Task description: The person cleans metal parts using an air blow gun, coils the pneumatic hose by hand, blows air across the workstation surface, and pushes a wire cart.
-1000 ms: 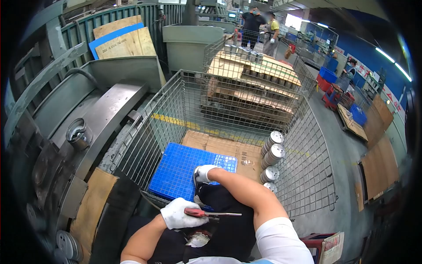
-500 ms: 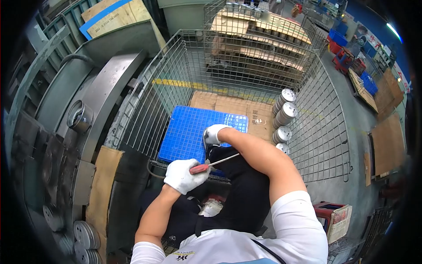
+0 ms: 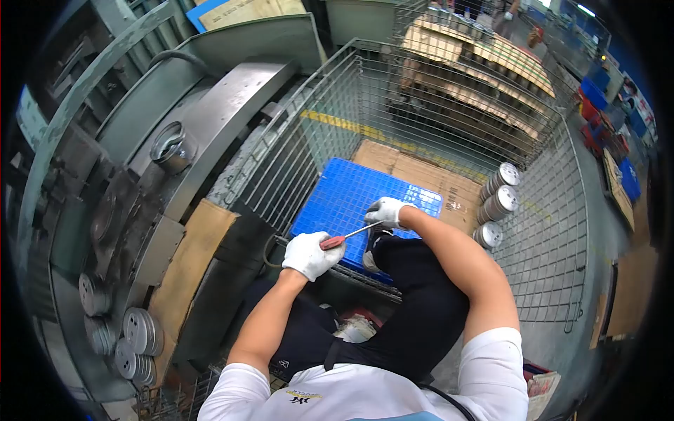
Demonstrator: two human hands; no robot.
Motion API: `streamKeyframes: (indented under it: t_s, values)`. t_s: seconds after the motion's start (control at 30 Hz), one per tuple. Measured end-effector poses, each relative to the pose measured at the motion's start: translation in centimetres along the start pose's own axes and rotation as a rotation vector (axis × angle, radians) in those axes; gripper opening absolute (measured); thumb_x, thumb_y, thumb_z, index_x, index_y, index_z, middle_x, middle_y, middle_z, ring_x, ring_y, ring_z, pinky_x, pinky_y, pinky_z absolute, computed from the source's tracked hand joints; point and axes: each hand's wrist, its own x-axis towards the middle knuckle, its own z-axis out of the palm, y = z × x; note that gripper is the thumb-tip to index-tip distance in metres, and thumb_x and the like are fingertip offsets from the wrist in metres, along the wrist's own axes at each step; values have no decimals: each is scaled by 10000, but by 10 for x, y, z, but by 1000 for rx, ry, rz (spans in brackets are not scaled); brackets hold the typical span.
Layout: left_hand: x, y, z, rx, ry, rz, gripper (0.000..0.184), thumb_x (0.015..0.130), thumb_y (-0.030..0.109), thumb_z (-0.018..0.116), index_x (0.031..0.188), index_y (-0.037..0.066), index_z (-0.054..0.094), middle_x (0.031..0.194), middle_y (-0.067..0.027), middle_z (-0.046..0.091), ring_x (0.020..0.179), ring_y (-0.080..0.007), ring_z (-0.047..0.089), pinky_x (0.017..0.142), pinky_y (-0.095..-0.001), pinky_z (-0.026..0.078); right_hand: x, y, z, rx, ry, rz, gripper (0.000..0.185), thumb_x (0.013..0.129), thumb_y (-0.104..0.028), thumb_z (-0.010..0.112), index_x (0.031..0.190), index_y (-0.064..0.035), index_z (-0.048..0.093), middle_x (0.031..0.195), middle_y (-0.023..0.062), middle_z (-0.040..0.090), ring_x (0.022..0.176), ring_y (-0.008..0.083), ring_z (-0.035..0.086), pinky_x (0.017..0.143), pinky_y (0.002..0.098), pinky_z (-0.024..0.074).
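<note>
Though slim, screwdriver [image 3: 333, 243] indistinct at tip

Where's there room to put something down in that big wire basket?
On the blue board, left of the right hand, and on the cardboard between the board and the stacked metal discs. It's crowded around the shoe and those discs.

A grey floor [image 3: 602, 228] is crossed by a yellow painted line [image 3: 330, 121]. The left side is taken up by grey-green metal machinery [image 3: 242, 91], with a ribbed green panel [image 3: 153, 22] set behind it. At the back, tiers of wooden boards [image 3: 432, 43] are stacked. A blue wall [image 3: 623, 48] is glimpsed at the upper right, where a white strip light [image 3: 585, 10] is lit. Brown panels [image 3: 635, 281] are placed along the right edge.
</note>
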Motion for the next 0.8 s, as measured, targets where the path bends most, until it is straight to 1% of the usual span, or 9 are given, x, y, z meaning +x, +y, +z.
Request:
streamKeyframes:
  t_s: [0.1, 0.2, 0.3, 0.43, 0.53, 0.6, 0.8]
  values:
    - [0, -15, 2, 9, 12, -50, 405, 754, 500, 655, 728, 97, 667, 692, -160, 648, 693, -371, 638, 625, -412, 510, 1, -2, 1, 15, 6, -3, 442, 866, -347, 586, 1148, -12, 645, 1140, 172, 653, 1060, 295, 612, 929, 362, 462]
    - [-1, -20, 4, 18, 2, -30, 378, 757, 481, 662, 741, 104, 673, 695, -151, 652, 694, -361, 642, 624, -400, 514, 4, 1, 4, -13, -1, 19, 425, 858, -357, 597, 1147, -52, 657, 1122, 158, 662, 1046, 302, 620, 916, 375, 465]
    - [-2, -18, 5, 0, 7, 0, 357, 760, 464, 667, 741, 107, 674, 696, -149, 654, 694, -356, 644, 625, -398, 517, 2, -2, 5, -5, -11, 19, 411, 858, -359, 597, 1134, -64, 666, 1101, 155, 670, 1032, 302, 624, 910, 380, 467]
    - [-3, -12, 3, -22, 9, 32, 346, 759, 455, 674, 742, 109, 676, 701, -147, 657, 697, -352, 646, 631, -399, 521, 5, 3, 7, -13, -27, 19, 404, 856, -358, 600, 1122, -63, 671, 1086, 155, 675, 1023, 297, 627, 907, 380, 467]
    - [-2, -11, 3, -10, -4, 21, 338, 758, 453, 677, 749, 115, 682, 703, -144, 659, 701, -349, 649, 635, -398, 524, 8, 8, 8, -57, -31, -29, 410, 854, -358, 597, 1129, -61, 666, 1096, 159, 670, 1038, 301, 623, 913, 378, 467]
    - [-2, -11, 2, -29, 1, 31, 339, 760, 455, 675, 750, 116, 683, 702, -143, 659, 702, -349, 649, 636, -398, 524, 11, 11, 10, -160, -12, -54, 422, 854, -360, 588, 1144, -60, 656, 1110, 163, 663, 1055, 314, 617, 920, 380, 467]
    - [-3, -9, 1, -33, 1, 38, 354, 758, 468, 670, 748, 114, 682, 694, -139, 658, 700, -349, 648, 636, -394, 524, 8, 7, 9, -168, -42, -42, 433, 854, -360, 568, 1152, -58, 649, 1127, 169, 654, 1067, 325, 610, 925, 383, 467]
